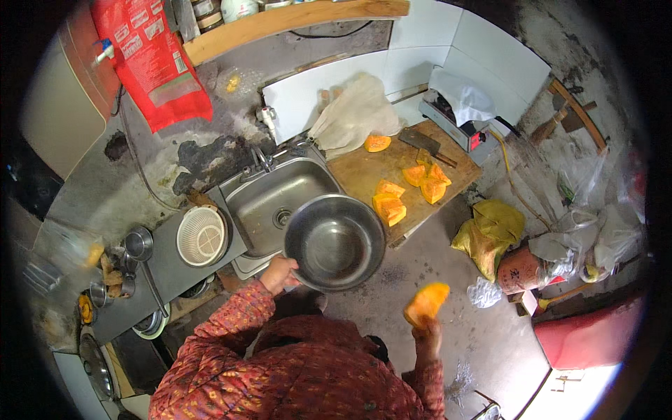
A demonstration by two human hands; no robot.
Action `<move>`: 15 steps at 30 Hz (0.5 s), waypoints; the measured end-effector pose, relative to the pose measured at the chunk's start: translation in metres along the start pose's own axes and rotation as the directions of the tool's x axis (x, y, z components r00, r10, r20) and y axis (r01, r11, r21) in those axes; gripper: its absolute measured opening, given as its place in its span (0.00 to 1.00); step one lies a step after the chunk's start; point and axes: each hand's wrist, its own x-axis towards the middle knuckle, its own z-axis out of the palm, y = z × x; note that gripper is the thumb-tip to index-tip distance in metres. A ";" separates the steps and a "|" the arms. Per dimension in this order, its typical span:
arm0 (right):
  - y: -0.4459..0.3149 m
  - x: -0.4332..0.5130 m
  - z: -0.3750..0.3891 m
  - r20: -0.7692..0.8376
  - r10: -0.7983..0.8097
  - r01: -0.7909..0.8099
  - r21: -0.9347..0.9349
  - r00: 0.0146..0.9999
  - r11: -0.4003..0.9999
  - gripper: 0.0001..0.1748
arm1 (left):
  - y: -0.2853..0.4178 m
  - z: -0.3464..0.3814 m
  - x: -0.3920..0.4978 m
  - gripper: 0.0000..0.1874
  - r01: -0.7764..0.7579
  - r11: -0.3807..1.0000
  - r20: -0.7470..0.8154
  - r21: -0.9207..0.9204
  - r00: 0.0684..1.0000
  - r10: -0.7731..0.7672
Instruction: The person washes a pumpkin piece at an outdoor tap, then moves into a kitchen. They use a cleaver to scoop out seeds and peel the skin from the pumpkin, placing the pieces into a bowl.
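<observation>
My left hand (280, 275) grips the rim of a wide steel basin (336, 244), which shows nothing inside and hangs partly over the right side of the sink (283, 184). Out to the right, away from the basin, my right hand (429, 334) holds a thick wedge of orange pumpkin (428, 303) above the floor. Several more pumpkin pieces (389, 206) lie on the wooden cutting board (357, 170), some in a group near its front edge, others near its right side. A cleaver (419, 140) with a wooden handle rests at the back of the board.
A white plastic colander (202, 236) stands on the grey counter (169, 270) left of the sink, near a steel ladle (139, 243). Behind the board are a pale cloth bag (357, 115) and a small cooker (457, 123). A yellow bag (491, 231) lies on the floor at the right.
</observation>
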 end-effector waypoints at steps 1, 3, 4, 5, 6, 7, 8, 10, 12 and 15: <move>-0.005 0.019 0.026 0.079 0.028 -0.020 -0.092 0.996 0.996 0.18 | 0.006 -0.012 0.006 0.08 -0.052 0.999 -0.040 0.002 0.998 0.052; -0.014 0.052 0.080 0.206 0.095 -0.059 -0.175 0.974 0.983 0.19 | 0.019 -0.033 0.020 0.08 -0.125 0.992 -0.118 -0.028 0.986 0.121; -0.016 0.067 0.107 0.240 0.147 -0.104 -0.183 0.960 0.978 0.15 | 0.024 -0.042 0.027 0.08 -0.176 0.984 -0.153 -0.038 0.974 0.168; -0.016 0.080 0.134 0.272 0.176 -0.110 -0.243 0.946 0.964 0.14 | 0.026 -0.050 0.035 0.08 -0.159 0.982 -0.171 -0.107 0.975 0.139; -0.012 0.091 0.160 0.253 0.212 -0.150 -0.242 0.944 0.958 0.13 | 0.029 -0.058 0.044 0.08 -0.158 0.973 -0.186 -0.171 0.975 0.126; -0.010 0.102 0.182 0.265 0.261 -0.189 -0.270 0.928 0.944 0.12 | 0.032 -0.069 0.052 0.08 -0.155 0.956 -0.200 -0.248 0.974 0.106; -0.006 0.111 0.201 0.280 0.309 -0.222 -0.303 0.909 0.927 0.11 | 0.034 -0.083 0.060 0.09 -0.069 0.982 -0.184 -0.177 0.982 0.036; 0.001 0.127 0.231 0.309 0.373 -0.263 -0.345 0.875 0.901 0.10 | 0.032 -0.100 0.083 0.10 0.032 0.966 -0.202 -0.258 0.976 -0.086; 0.010 0.139 0.250 0.327 0.413 -0.289 -0.367 0.850 0.884 0.10 | 0.020 -0.109 0.114 0.11 0.067 0.893 -0.162 -0.446 0.975 -0.154; 0.021 0.153 0.262 0.331 0.403 -0.226 -0.460 0.853 0.859 0.11 | 0.000 -0.125 0.166 0.12 0.122 0.828 -0.153 -0.548 0.958 -0.242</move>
